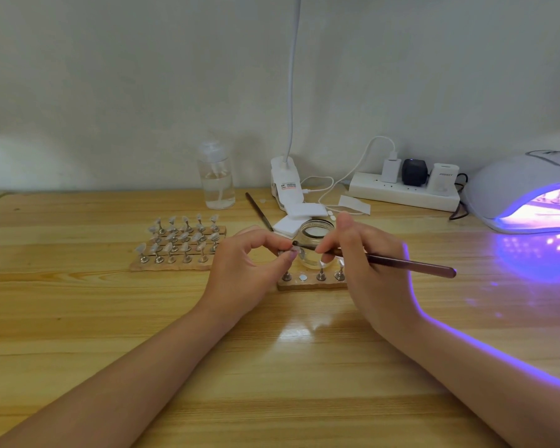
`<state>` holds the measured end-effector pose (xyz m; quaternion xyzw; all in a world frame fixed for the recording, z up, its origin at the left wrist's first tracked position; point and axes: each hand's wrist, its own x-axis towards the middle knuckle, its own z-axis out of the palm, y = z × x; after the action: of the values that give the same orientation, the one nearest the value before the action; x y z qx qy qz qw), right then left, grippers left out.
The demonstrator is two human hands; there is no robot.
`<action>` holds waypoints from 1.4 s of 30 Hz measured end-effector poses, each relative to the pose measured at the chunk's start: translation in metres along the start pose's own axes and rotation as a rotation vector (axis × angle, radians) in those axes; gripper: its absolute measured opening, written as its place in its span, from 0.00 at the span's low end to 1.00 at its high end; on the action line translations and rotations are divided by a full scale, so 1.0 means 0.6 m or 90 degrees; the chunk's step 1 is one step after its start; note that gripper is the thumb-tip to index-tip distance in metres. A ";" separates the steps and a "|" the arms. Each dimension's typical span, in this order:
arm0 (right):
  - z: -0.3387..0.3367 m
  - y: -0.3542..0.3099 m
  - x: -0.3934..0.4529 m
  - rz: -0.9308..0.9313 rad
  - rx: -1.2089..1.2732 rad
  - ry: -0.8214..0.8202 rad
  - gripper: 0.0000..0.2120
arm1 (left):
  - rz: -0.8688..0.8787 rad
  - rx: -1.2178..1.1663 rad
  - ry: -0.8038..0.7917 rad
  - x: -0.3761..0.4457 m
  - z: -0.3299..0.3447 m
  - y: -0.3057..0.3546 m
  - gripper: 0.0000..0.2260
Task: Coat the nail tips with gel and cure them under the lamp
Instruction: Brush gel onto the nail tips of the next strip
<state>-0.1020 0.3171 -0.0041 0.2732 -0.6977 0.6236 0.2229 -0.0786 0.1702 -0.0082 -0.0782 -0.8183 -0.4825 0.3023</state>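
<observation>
Pinching a nail tip (292, 252) on its little metal stand between thumb and forefinger, my left hand (249, 257) holds it above the near wooden strip (311, 283); my right hand (366, 253) grips a brown brush (401, 262), its tip touching the nail tip; just behind sits an open glass jar (317, 234); far left of my hands, a wooden board (175, 253) carries rows of more nail tips; at the far right, the curing lamp (527, 189) glows purple on the wooden table (272, 367).
</observation>
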 end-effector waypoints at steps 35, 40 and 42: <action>-0.002 -0.009 0.000 0.078 0.078 0.020 0.23 | -0.001 0.009 -0.007 0.002 0.000 -0.001 0.11; -0.006 -0.006 0.000 0.088 0.071 0.025 0.24 | -0.010 0.001 -0.006 0.002 0.000 0.001 0.09; -0.007 -0.005 0.003 0.072 0.094 0.047 0.23 | -0.011 -0.002 -0.006 0.002 -0.001 0.001 0.08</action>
<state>-0.1012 0.3208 -0.0002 0.2261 -0.6557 0.6943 0.1922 -0.0791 0.1698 -0.0070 -0.0740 -0.8197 -0.4859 0.2942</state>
